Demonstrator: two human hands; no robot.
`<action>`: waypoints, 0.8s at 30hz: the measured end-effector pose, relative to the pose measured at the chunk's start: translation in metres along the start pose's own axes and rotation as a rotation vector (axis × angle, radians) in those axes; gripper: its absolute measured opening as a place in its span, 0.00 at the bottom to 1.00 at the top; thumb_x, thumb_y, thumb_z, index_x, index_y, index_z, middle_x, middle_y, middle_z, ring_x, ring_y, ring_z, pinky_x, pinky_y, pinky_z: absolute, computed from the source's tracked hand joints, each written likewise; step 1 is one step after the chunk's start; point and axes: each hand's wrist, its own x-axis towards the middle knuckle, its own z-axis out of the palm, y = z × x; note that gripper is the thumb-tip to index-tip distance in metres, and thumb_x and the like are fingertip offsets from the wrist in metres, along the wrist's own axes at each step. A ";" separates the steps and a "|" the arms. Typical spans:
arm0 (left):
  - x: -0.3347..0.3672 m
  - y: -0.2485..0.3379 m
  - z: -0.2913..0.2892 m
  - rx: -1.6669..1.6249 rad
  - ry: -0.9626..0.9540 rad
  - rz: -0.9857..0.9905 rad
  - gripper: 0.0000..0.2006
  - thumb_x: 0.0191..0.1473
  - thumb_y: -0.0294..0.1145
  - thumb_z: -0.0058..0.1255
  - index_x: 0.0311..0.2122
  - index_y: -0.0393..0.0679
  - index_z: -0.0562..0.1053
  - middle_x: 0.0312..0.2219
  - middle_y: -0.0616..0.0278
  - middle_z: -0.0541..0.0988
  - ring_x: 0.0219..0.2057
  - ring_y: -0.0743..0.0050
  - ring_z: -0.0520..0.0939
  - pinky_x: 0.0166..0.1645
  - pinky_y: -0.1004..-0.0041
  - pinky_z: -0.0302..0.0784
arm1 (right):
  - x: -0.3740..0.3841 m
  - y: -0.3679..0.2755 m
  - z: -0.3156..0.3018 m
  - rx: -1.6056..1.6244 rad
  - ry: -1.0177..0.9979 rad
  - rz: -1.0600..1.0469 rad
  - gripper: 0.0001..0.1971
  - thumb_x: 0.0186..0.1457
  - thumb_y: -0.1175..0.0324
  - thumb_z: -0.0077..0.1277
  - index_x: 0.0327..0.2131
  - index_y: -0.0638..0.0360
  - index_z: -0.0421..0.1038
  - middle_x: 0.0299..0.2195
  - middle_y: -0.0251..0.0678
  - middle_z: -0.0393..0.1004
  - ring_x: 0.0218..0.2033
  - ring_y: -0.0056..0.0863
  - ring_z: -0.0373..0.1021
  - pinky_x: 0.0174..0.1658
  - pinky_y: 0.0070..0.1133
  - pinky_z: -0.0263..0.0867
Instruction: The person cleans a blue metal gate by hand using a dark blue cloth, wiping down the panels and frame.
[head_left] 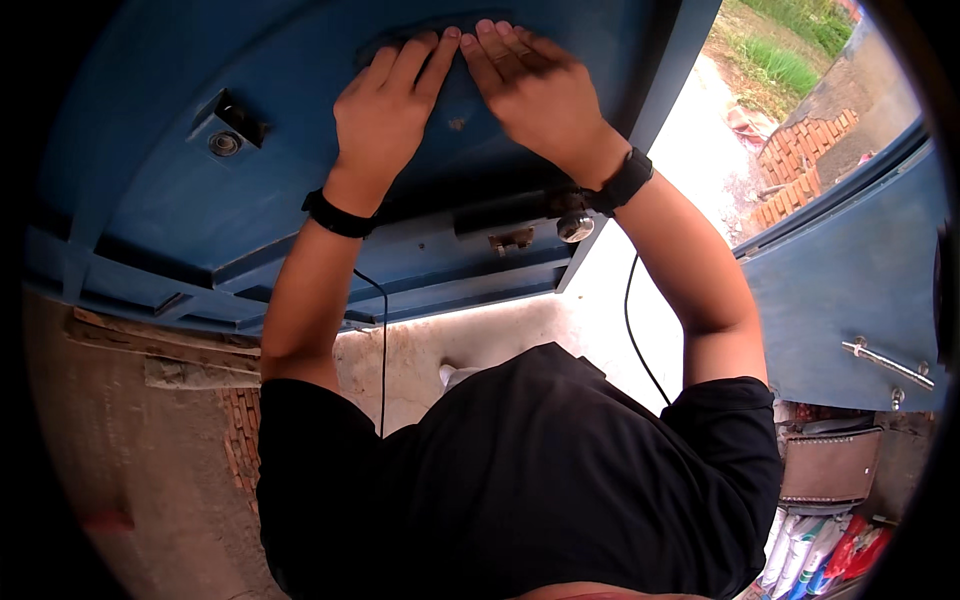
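Observation:
A blue metal door [290,190] stands in front of me. My left hand [385,105] and my right hand [540,100] are both raised against its upper part. Their fingers are stretched out, and the fingertips of the two hands nearly meet. Under the fingertips lies a dark, flat, long shape [385,38]; whether it is a loose piece or a mark on the door I cannot tell. Neither hand is wrapped round anything. Below my right wrist a round metal knob [575,227] sits by a latch plate [512,241] on the door's edge.
A square metal fitting [225,143] sticks out of the door at left. At right stands another blue door leaf [840,290] with a metal bolt [890,364]. Black cables [385,340] hang near both arms. Bags [800,545] lie at lower right. Bricks [795,165] show outside.

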 end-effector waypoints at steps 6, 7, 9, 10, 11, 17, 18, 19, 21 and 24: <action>-0.048 0.048 0.001 -0.184 -0.238 -0.072 0.24 0.42 0.23 0.57 0.48 0.55 0.81 0.37 0.79 0.76 0.32 0.81 0.77 0.29 0.82 0.79 | -0.065 -0.027 -0.010 0.105 -0.297 0.027 0.17 0.58 0.73 0.48 0.49 0.62 0.79 0.46 0.43 0.82 0.48 0.31 0.80 0.56 0.24 0.72; -0.048 0.054 0.003 -0.211 -0.263 -0.083 0.20 0.44 0.28 0.57 0.46 0.54 0.82 0.37 0.80 0.76 0.33 0.83 0.77 0.31 0.84 0.79 | -0.072 -0.024 -0.010 0.200 -0.238 0.054 0.15 0.55 0.72 0.50 0.44 0.64 0.80 0.43 0.45 0.83 0.45 0.32 0.81 0.53 0.24 0.74; -0.044 0.061 0.008 -0.236 -0.228 -0.074 0.22 0.43 0.24 0.57 0.47 0.54 0.82 0.36 0.80 0.76 0.33 0.82 0.77 0.29 0.82 0.79 | -0.081 -0.016 -0.015 0.221 -0.247 0.053 0.15 0.55 0.72 0.50 0.44 0.64 0.80 0.43 0.44 0.83 0.45 0.31 0.81 0.53 0.24 0.74; -0.041 0.066 0.011 -0.268 -0.202 -0.069 0.24 0.42 0.20 0.56 0.47 0.55 0.82 0.36 0.79 0.76 0.33 0.81 0.78 0.27 0.80 0.78 | -0.085 -0.013 -0.019 0.248 -0.265 0.054 0.15 0.55 0.73 0.51 0.44 0.63 0.80 0.43 0.44 0.83 0.45 0.31 0.80 0.52 0.23 0.74; -0.036 0.070 0.015 -0.255 -0.193 -0.038 0.23 0.41 0.22 0.58 0.46 0.54 0.82 0.36 0.79 0.77 0.33 0.81 0.78 0.28 0.80 0.78 | -0.086 -0.008 -0.021 0.137 -0.281 0.035 0.14 0.55 0.72 0.51 0.44 0.61 0.81 0.43 0.41 0.83 0.45 0.29 0.80 0.53 0.25 0.74; 0.063 0.070 0.031 -0.132 0.045 0.030 0.16 0.46 0.27 0.60 0.43 0.51 0.82 0.36 0.77 0.78 0.34 0.80 0.78 0.36 0.83 0.80 | -0.035 0.085 -0.033 -0.279 0.010 -0.160 0.15 0.51 0.73 0.51 0.41 0.63 0.80 0.41 0.41 0.83 0.40 0.31 0.80 0.61 0.33 0.65; 0.095 0.064 0.026 -0.153 0.080 -0.010 0.17 0.47 0.28 0.57 0.46 0.48 0.80 0.37 0.73 0.77 0.36 0.75 0.78 0.37 0.78 0.79 | -0.017 0.091 -0.050 -0.325 -0.112 -0.114 0.17 0.54 0.72 0.52 0.47 0.61 0.78 0.43 0.39 0.82 0.46 0.31 0.78 0.56 0.29 0.65; 0.111 0.063 0.025 -0.173 0.117 -0.050 0.19 0.48 0.30 0.53 0.48 0.44 0.78 0.38 0.69 0.76 0.37 0.71 0.77 0.38 0.72 0.78 | 0.007 0.100 -0.063 -0.274 -0.112 -0.081 0.16 0.53 0.71 0.50 0.46 0.65 0.77 0.45 0.44 0.80 0.47 0.35 0.77 0.59 0.32 0.65; 0.114 0.064 0.030 -0.211 0.169 -0.036 0.19 0.48 0.29 0.53 0.48 0.44 0.78 0.39 0.69 0.76 0.37 0.70 0.77 0.39 0.73 0.78 | 0.022 0.103 -0.068 -0.227 -0.107 -0.052 0.17 0.53 0.70 0.48 0.44 0.69 0.75 0.48 0.48 0.78 0.49 0.40 0.76 0.62 0.34 0.65; 0.118 0.066 0.034 -0.255 0.226 -0.002 0.20 0.47 0.28 0.53 0.49 0.44 0.78 0.40 0.69 0.76 0.37 0.70 0.76 0.41 0.73 0.78 | 0.007 0.105 -0.052 -0.364 -0.117 -0.071 0.16 0.54 0.70 0.48 0.44 0.69 0.74 0.47 0.47 0.77 0.49 0.39 0.74 0.65 0.36 0.62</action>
